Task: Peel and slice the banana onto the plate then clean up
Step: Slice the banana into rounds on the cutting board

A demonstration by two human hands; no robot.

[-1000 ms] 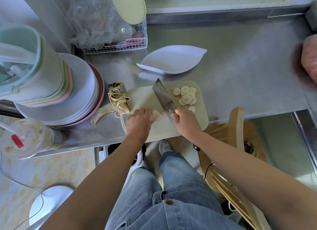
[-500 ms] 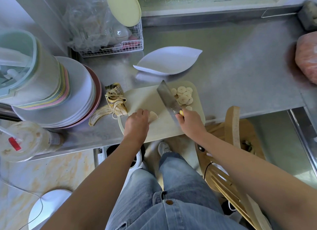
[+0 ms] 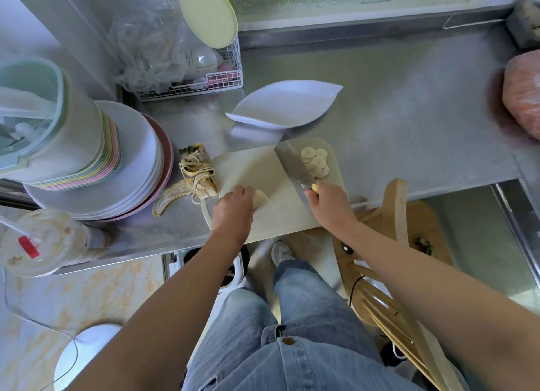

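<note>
Left hand (image 3: 233,212) palm-down, grip curled on the short banana stub (image 3: 261,199) at near-left of cutting board (image 3: 251,168). Right hand (image 3: 330,203) grip wrapped round knife (image 3: 293,168) handle, blade angled far-left. Pale slices (image 3: 315,161) piled far-right on board; white plate (image 3: 283,104) just beyond on table (image 3: 394,113).

The left hand (image 3: 232,212) holds a banana stub (image 3: 261,199) on the near part of the cutting board (image 3: 251,168). The right hand (image 3: 330,206) grips a cleaver (image 3: 293,168) angled across the board, with slices (image 3: 315,162) piled at its far right corner. The peel (image 3: 193,183) lies just left of the board, and the white plate (image 3: 280,104) is just behind it.
</note>
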